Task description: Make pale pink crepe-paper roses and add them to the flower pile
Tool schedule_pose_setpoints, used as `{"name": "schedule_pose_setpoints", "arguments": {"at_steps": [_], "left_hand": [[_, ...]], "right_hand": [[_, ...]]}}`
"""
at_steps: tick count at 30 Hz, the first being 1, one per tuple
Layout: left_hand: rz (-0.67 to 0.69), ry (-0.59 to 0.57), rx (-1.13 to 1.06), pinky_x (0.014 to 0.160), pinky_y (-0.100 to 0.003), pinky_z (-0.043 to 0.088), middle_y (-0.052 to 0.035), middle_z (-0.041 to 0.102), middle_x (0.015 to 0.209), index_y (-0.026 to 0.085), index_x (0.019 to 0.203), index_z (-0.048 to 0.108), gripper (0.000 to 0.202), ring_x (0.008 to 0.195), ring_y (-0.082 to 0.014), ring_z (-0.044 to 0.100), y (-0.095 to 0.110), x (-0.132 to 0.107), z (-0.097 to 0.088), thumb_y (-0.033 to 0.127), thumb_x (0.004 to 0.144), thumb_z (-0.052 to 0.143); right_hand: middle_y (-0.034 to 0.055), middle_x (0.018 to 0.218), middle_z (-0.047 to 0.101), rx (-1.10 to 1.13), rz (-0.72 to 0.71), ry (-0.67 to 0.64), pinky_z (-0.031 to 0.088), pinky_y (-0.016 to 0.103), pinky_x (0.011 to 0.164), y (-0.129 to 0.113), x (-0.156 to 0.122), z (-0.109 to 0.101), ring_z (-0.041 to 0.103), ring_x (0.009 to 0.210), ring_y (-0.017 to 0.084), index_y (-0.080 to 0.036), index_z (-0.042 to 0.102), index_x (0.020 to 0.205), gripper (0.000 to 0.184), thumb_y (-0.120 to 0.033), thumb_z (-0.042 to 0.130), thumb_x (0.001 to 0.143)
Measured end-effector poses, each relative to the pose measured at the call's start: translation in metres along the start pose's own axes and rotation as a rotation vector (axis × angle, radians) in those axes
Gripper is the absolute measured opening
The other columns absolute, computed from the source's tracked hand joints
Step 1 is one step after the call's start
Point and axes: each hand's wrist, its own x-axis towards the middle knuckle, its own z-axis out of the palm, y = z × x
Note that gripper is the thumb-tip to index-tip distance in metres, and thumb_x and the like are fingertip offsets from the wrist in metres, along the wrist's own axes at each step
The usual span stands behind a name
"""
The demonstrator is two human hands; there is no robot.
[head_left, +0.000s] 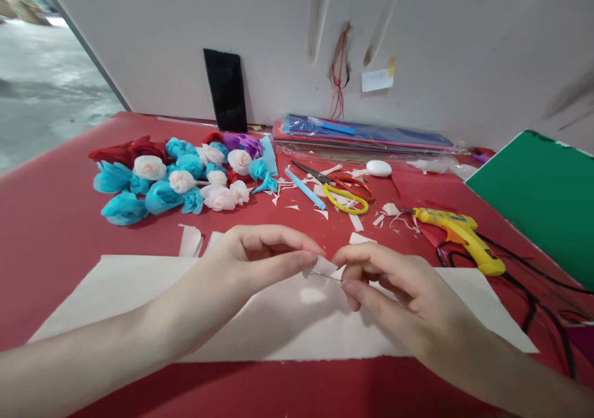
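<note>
My left hand (pixel 260 260) and my right hand (pixel 390 288) meet over a large pale sheet of paper (pixel 139 294) lying on the red table (pixel 46 220). Both pinch a small strip of pale paper (pixel 323 267) between thumb and fingers, the left from the left end, the right from the right end. The strip hangs just above the sheet. Both hands' fingers are closed on it.
A heap of blue, pale pink, red and purple paper flowers (pixel 180 176) lies at the back left. Scissors with yellow and red handles (pixel 338 192), a blue pen (pixel 305 189), a yellow glue gun (pixel 464 235) with black cable, paper scraps, a stack of coloured sheets (pixel 366 134), a green board (pixel 542 195).
</note>
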Motion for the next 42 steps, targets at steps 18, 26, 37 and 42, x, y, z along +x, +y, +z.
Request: {"name": "schedule_pose_setpoints", "arguments": {"at_steps": [18, 26, 37, 42], "left_hand": [[0.02, 0.011, 0.076, 0.067, -0.004, 0.049, 0.011, 0.078, 0.083, 0.035, 0.082, 0.077, 0.011, 0.08, -0.0064, 0.069, -0.0043, 0.0011, -0.0046, 0.028, 0.084, 0.068], [-0.012, 0.015, 0.069, 0.067, -0.006, 0.052, 0.0081, 0.08, 0.079, 0.036, 0.087, 0.078, 0.014, 0.078, -0.0089, 0.073, -0.0019, 0.0012, -0.0056, 0.028, 0.084, 0.067], [-0.021, 0.069, 0.17, 0.069, -0.012, 0.053, 0.0073, 0.08, 0.078, 0.033, 0.089, 0.077, 0.014, 0.078, -0.0113, 0.073, -0.0019, 0.0028, -0.0085, 0.029, 0.084, 0.065], [0.107, 0.093, 0.272, 0.066, -0.011, 0.05, 0.0101, 0.077, 0.074, 0.029, 0.082, 0.076, 0.015, 0.074, -0.0083, 0.07, -0.0009, 0.0078, -0.0088, 0.019, 0.081, 0.065]], "right_hand": [[-0.0021, 0.07, 0.058, 0.217, 0.17, -0.056, 0.03, 0.017, 0.039, 0.0021, 0.0084, 0.0019, 0.039, 0.041, 0.002, -0.016, 0.059, 0.097, 0.014, -0.012, 0.049, 0.087], [-0.0015, 0.07, 0.057, 0.329, 0.228, -0.063, 0.027, 0.017, 0.039, 0.0028, 0.0091, 0.0025, 0.037, 0.041, 0.002, -0.015, 0.058, 0.088, 0.009, -0.014, 0.05, 0.087], [-0.0022, 0.066, 0.058, 0.518, 0.257, -0.047, 0.023, 0.016, 0.036, 0.0062, 0.0094, 0.0035, 0.036, 0.038, 0.0, -0.014, 0.061, 0.089, 0.008, -0.013, 0.053, 0.086], [-0.0014, 0.065, 0.06, 0.692, 0.306, -0.089, 0.023, 0.014, 0.033, 0.0091, 0.0077, 0.0031, 0.036, 0.035, 0.0, -0.014, 0.063, 0.088, 0.008, -0.016, 0.056, 0.087]]}}
